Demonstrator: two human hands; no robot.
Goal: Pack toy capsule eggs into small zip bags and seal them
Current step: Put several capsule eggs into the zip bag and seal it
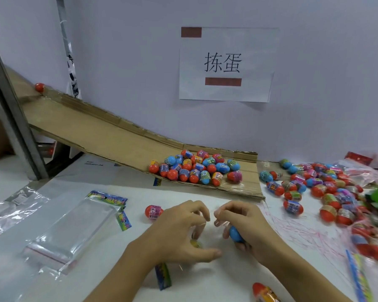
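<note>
Right hand [242, 225] held a blue egg [235, 234], fingers curled round it, long axis approx. upright. Left hand [183, 232] sat just beside it, fingers loosely spread over a clear zip bag [207, 231]; actual pinch on the film couldn't be told. Bag mouth lay betw. both hands, left of egg.

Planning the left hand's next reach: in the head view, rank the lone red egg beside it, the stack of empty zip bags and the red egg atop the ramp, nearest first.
From the left hand:
1. Lone red egg, just upper left.
2. Stack of empty zip bags, farther left.
3. Red egg atop the ramp, far upper left.
</note>
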